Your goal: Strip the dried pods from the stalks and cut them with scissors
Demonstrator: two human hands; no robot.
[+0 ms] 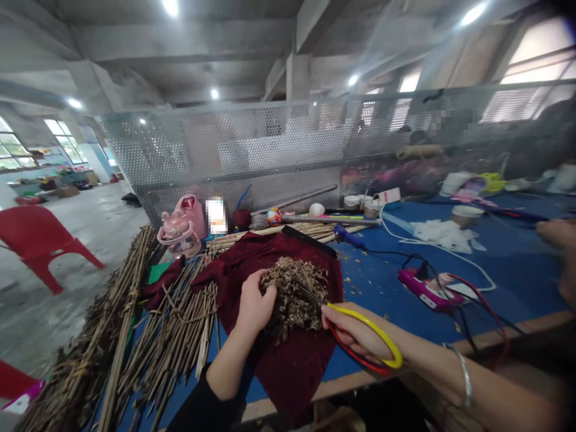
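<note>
A heap of dried brown plant pieces (288, 312) lies on a dark red cloth (292, 372) in front of me. At the heap's left edge my left hand (256, 303) is closed on some of the dried plant pieces, its fingertips partly hidden among them. My right hand (355, 336) grips scissors (375, 327) with one yellow and one red handle loop. Their dark blades point left into the heap, and their tips are hard to make out there. A silver bangle (465, 375) circles my right wrist.
Loose thin sticks (180, 324) and tied bundles of dried stalks (119, 306) lie at the left. Behind stand a pink container (180, 234) and a perforated metal screen (279, 162). A magenta power strip (425, 291) with cables lies right, near another person's blurred hand (560, 237).
</note>
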